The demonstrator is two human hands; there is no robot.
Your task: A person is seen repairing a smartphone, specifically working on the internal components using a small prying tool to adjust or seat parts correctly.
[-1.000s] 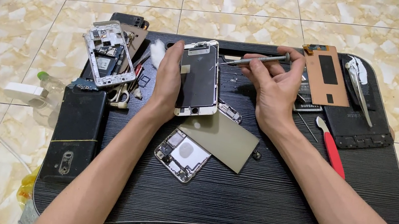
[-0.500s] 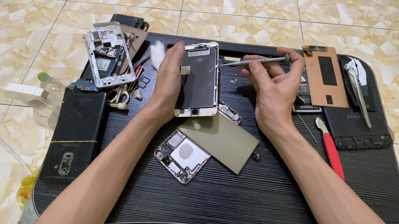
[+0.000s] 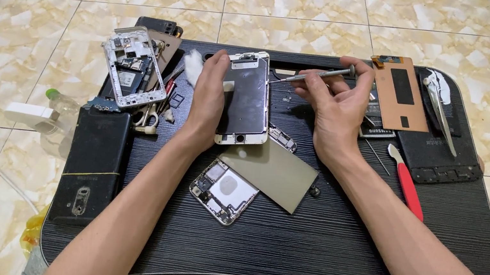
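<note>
My left hand (image 3: 207, 96) grips the left edge of a white phone screen assembly (image 3: 245, 99) lying back side up on the black lap table (image 3: 331, 254), thumb resting on it. A grey screwdriver (image 3: 313, 76) is pinched in my right hand (image 3: 337, 106), its tip pointing left at the upper right edge of the assembly. Just below lie a grey metal plate (image 3: 272, 172) and an opened phone body with bare circuitry (image 3: 224, 191).
A stripped phone frame (image 3: 134, 66), scissors (image 3: 146, 117) and a dark phone back (image 3: 91, 163) lie at the left. A brown flex panel (image 3: 399, 93), tweezers (image 3: 438, 108), a black panel (image 3: 435, 156) and a red-handled tool (image 3: 407, 189) lie at the right. Tiled floor surrounds the table.
</note>
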